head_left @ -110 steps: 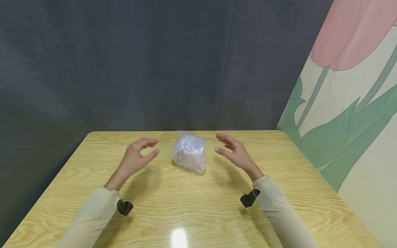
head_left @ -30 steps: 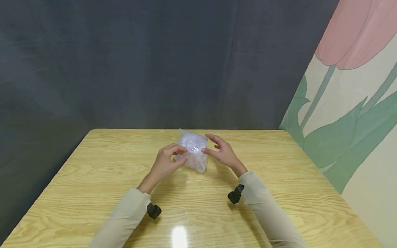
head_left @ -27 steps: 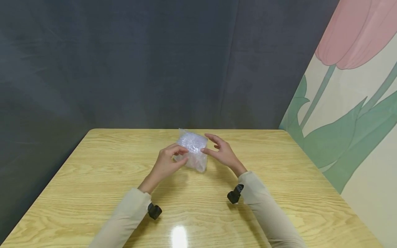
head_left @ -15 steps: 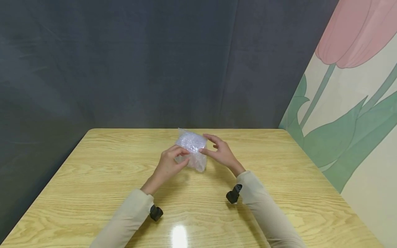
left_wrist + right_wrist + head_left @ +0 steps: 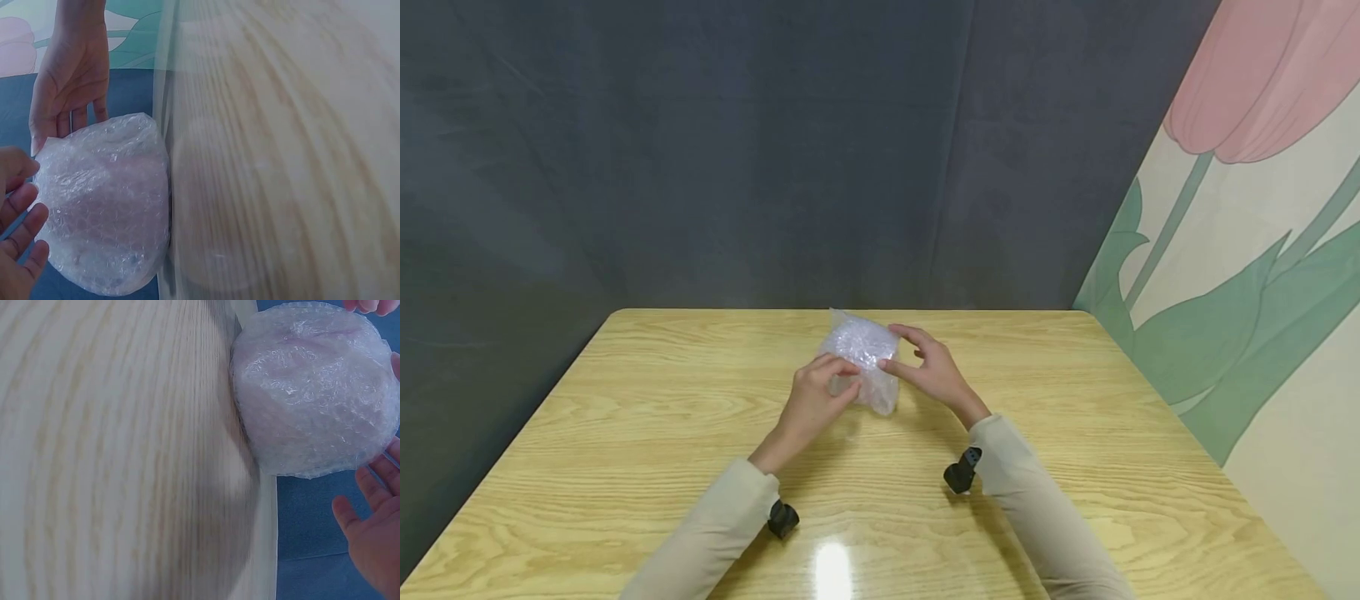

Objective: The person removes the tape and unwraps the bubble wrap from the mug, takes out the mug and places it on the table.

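Note:
A bundle of clear bubble wrap (image 5: 861,342) sits on the wooden table near its far edge. Through the plastic in the left wrist view, the bubble-wrapped bundle (image 5: 106,206) looks faintly pinkish inside; what it encloses is hidden. My left hand (image 5: 811,402) reaches to its near left side, thumb and fingers apart and softly bent, overlapping the wrap in the head view. On the opposite side my right hand (image 5: 936,373) has its thumb over the right edge and its fingers behind. The right wrist view shows the right hand's (image 5: 381,534) relaxed fingertips right at the wrap's rim.
The wood-grain table (image 5: 880,500) spreads out in front, with a dark curtain (image 5: 775,158) hanging behind it. A wall painted with tulips (image 5: 1247,275) stands to the right. Small black cameras (image 5: 961,472) are strapped at both sleeve cuffs.
Both hands have come inward from either side to the bundle. Over the last second they shift only slightly, the left a little rightward and the right a little leftward. The bundle stays nearly in place.

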